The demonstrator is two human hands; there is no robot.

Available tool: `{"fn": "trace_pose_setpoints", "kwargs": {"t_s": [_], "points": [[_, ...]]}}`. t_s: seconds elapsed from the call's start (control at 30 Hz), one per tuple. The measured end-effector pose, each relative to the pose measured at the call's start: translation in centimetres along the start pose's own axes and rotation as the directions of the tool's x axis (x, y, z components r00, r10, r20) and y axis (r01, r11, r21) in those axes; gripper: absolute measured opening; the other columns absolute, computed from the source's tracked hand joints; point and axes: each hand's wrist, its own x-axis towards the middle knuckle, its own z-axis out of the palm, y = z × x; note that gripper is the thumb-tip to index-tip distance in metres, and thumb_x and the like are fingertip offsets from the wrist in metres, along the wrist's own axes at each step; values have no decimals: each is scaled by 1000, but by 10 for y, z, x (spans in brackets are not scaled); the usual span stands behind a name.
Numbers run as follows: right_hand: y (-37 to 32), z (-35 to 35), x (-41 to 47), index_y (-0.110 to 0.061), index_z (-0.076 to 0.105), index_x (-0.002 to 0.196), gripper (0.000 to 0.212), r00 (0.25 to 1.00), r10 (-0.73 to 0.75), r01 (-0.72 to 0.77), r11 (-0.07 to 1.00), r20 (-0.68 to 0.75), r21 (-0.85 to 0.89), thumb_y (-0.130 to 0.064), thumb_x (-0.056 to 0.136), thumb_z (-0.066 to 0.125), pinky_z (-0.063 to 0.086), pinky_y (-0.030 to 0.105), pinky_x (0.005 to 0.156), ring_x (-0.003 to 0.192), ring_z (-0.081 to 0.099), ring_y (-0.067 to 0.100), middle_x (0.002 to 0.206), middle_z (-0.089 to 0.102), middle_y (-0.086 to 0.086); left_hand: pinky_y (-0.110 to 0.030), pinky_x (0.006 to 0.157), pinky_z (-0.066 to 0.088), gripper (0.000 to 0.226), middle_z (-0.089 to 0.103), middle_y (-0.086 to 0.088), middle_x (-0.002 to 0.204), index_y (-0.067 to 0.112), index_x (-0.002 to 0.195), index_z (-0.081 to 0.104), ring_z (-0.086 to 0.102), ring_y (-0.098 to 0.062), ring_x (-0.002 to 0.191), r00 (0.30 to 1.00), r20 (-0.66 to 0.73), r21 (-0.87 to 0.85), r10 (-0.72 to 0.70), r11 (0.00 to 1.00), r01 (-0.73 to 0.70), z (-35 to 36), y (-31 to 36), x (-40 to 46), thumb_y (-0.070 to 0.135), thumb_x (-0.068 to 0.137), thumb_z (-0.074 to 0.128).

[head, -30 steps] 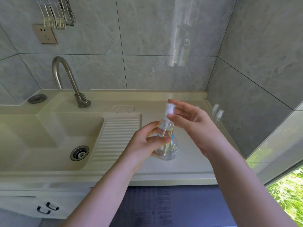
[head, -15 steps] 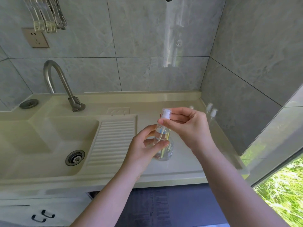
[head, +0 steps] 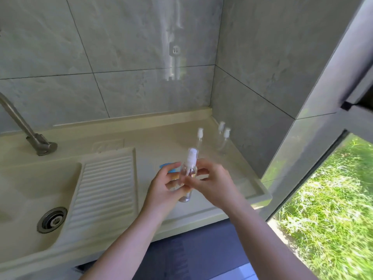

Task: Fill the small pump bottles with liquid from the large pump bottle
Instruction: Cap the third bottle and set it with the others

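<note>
While our left hand (head: 164, 186) grips the small bottle (head: 186, 185), our right hand (head: 210, 183) pinches it below the pump (head: 191, 158); we hold it upright.

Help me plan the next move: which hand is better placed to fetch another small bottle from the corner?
Right, probably. The three small bottles stand at the right wall, nearer the right hand, while the left hand could keep gripping the held bottle.

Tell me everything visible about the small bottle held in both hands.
The small bottle is clear, plastic by its look, with a white pump top fitted. It is held roughly upright above the counter. The left hand grips its body; the right hand holds it from the other side. Its liquid level is unclear.
</note>
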Motion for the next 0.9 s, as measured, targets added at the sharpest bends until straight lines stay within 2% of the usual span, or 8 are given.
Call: {"fn": "trace_pose_setpoints", "kwargs": {"t_s": [0.07,0.17,0.3,0.47,0.63,0.77,0.83,0.9], "points": [[11,-5,-2,-31,74,92,14,998,23,-22,1000,-64,19,-35,80,80,49,18,75,88,66,-1,89,72,-19,-37,74,61,52,73,5,105,28,118,60,66,-12,107,1000,18,-18,-14,1000,14,10,-6,4,6,76,81],[28,-19,0,-28,71,86,24,971,83,-74,996,-223,45,-45,74,82,46,15,68,83,66,3,84,71,-14,-16,78,54,48,71,11,108,26,116,62,63,5,104,999,37,-5,-3,1000,4,23,-15,13,10,76,82],[52,-45,20,-25,68,86,32,878,188,-158,982,-440,104,-43,67,88,45,14,65,79,65,4,81,71,-9,-20,92,49,34,70,8,113,22,113,63,65,-2,106,996,94,46,14,999,-19,31,-28,32,11,84,75],[95,-76,61,-21,68,93,35,758,267,-262,960,-594,98,-35,68,88,47,20,70,81,66,11,85,71,-6,-27,98,49,26,71,8,111,22,106,66,66,-5,106,976,215,118,-23,993,-3,45,-45,65,5,87,70],[137,-88,102,-20,72,93,27,730,305,-353,935,-612,45,-35,74,84,50,24,78,85,67,13,84,71,-7,-15,88,49,25,71,10,110,22,103,67,66,-6,105,955,293,180,-47,984,-6,69,-64,98,2,88,67],[162,-89,126,-18,70,94,23,752,344,-404,915,-563,20,-30,78,81,38,3,62,83,64,14,85,69,-4,-12,85,48,29,71,12,109,25,100,67,66,-7,105,951,302,207,-72,978,8,83,-77,118,0,87,67],[173,-88,136,-16,70,96,25,761,351,-421,907,-545,-2,-30,78,80,38,8,62,86,65,16,90,70,-2,-9,82,48,32,70,13,110,28,100,67,66,-7,105,949,305,227,-78,974,7,91,-81,126,-1,87,66],[183,-87,146,-17,70,99,29,760,369,-444,896,-535,-13,-32,77,80,42,20,72,90,66,15,93,71,-3,-9,81,48,35,69,16,111,33,100,65,65,-6,105,944,318,239,-91,971,13,98,-86,133,1,87,66]]}}
